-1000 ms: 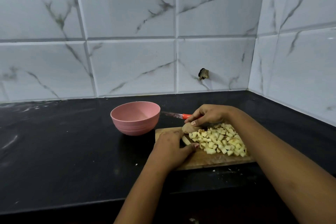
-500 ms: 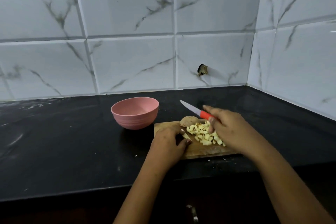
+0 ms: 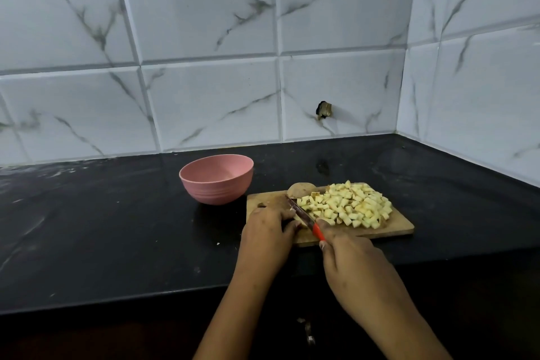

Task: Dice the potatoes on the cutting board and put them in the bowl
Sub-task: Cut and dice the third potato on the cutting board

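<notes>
Potato dice (image 3: 350, 207) lie right of knife (image 3: 304, 215); your right hand (image 3: 353, 260) grips it, blade slanting away-left; left hand (image 3: 268, 231) curled beside blade, cannot tell on what.

knife handle (image 3: 317, 232) mostly hidden in right hand (image 3: 355, 260), cutting board (image 3: 394, 228) partly under left hand (image 3: 267, 232)

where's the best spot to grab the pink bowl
Likely take the pink bowl by its near rim, from above, thumb inside: it stands upright, mouth open, apparently empty, just left of the cutting board, and its rounded wall offers little hold.
</notes>
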{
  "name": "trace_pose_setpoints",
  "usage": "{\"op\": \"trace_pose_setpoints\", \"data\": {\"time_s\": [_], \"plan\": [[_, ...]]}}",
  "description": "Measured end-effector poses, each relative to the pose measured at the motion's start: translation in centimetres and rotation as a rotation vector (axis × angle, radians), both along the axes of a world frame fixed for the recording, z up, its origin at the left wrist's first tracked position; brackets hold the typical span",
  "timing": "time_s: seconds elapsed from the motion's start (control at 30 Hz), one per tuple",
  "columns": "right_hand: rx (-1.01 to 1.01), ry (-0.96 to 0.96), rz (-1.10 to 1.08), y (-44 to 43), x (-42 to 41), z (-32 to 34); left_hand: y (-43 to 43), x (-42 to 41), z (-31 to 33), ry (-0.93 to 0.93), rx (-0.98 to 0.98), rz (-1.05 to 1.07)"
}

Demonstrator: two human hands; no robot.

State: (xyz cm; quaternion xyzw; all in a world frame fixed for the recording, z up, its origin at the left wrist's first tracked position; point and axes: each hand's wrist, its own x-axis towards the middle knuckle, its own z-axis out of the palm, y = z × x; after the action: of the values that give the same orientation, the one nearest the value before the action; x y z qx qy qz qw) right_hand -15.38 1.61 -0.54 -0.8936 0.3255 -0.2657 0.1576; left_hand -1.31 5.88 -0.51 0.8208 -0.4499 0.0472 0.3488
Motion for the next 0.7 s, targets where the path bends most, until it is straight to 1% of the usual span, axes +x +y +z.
{"op": "trace_pose_setpoints", "data": {"time_s": [0.23, 0.47, 0.63, 0.7], "plan": [[-0.017, -0.031, -0.025, -0.3, -0.5, 0.1, -0.1, 0.3, -0.1, 0.043, -0.002, 0.014], [-0.109, 0.004, -0.058, 0.4, -0.7, 0.6, -0.3, 0.7, -0.4, 0.060, -0.003, 0.013], [-0.210, 0.167, -0.065, 0.8, 0.6, 0.7, -0.4, 0.9, -0.7, 0.063, -0.018, 0.018], [-0.220, 0.225, -0.060, 0.7, 1.6, 0.8, -0.4, 1.0, -0.7, 0.063, -0.014, 0.014]]}}
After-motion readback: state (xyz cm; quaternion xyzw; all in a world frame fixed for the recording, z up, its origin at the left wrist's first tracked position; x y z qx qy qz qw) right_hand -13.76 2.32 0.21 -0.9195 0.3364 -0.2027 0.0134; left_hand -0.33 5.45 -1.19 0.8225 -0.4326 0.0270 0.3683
